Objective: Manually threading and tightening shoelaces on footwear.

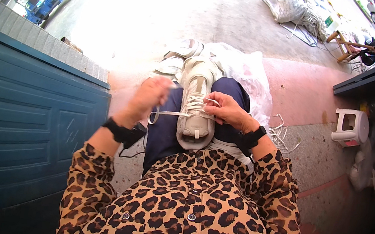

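Pinching white lace [173, 113] with the right hand's [229, 111] fingertips, and closing the blurred left hand [148, 96] on lace too. Bearing a beige shoe [194, 100] on the lap between both hands, toe pointing away. Showing pale shoes [171, 65] and clear plastic [258, 74] just beyond the hands, plus a white stool [352, 128] well right of the right hand.
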Demonstrator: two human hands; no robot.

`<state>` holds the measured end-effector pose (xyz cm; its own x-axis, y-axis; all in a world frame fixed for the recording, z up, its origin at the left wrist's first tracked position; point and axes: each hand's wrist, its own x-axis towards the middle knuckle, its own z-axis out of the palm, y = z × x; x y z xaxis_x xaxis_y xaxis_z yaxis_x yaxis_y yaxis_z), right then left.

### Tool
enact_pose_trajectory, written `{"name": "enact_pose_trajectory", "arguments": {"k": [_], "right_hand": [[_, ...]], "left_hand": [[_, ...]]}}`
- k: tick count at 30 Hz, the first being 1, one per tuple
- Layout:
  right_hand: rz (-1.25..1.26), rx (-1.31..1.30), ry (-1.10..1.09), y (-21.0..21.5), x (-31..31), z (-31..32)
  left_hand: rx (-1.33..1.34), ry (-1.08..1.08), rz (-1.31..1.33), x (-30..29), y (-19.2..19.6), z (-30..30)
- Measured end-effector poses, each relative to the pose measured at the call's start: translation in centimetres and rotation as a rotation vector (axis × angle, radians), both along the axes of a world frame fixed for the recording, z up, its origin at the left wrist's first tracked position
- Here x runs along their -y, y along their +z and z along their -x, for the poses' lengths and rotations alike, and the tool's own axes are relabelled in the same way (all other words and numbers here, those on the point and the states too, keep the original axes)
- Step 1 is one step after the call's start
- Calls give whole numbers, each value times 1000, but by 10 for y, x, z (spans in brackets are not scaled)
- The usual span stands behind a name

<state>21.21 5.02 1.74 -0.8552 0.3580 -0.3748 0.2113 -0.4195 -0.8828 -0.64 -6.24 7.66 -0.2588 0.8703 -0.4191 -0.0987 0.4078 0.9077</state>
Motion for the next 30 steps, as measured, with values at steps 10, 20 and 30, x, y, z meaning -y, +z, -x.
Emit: {"name": "enact_pose_trajectory", "arguments": {"k": [10,20,30], "right_hand": [[-1183,-8,-11,0,20,7],[-505,262,-31,15,25,-34],[-1055,264,-153,-10,45,-26]], "left_hand": [[49,424,-581,67,180,151],[-142,330,-329,71,64,121],[1,-177,154,49,-48,-25]]}}
